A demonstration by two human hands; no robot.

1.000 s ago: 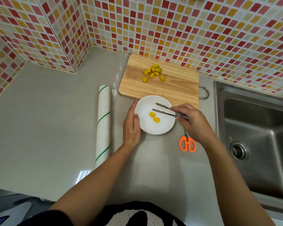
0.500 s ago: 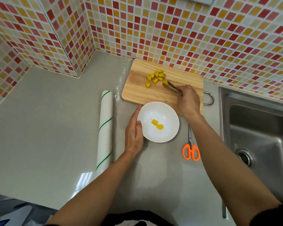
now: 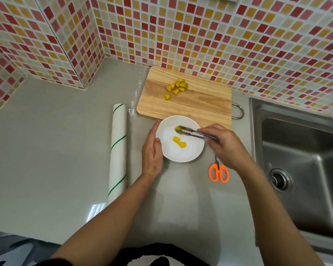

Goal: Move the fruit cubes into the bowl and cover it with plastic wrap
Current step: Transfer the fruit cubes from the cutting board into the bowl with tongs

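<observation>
Nearest on the grey bench [image 3: 46, 150], two bare forearms reach forward from the bottom edge. Orange-handled scissors [image 3: 218, 172] lie just right of the bowl, partly under the right wrist. The left hand [image 3: 152, 150] rests flat and loosely open on the bench, its thumb side touching the left rim of the white bowl [image 3: 181, 157], gripping nothing. The right hand [image 3: 222, 144] is closed on metal tongs [image 3: 194, 133], which reach leftward over the bowl; their tips pinch one yellow cube [image 3: 177, 128] above the far part of the bowl. Two more cubes [image 3: 179, 142] lie touching each other at the bowl's middle. Left of the left hand, a roll of wrap [image 3: 118, 148], white with thin green stripes, lies lengthwise from near to far. Beyond the bowl, its far rim overlapping the board's near edge, sits a wooden board [image 3: 196, 104] with a metal loop on its right side. A cluster of cubes [image 3: 176, 87] remains on the board's far left part. A steel sink [image 3: 300, 150] is on the right, and a red and yellow tiled wall [image 3: 200, 31] stands behind.
</observation>
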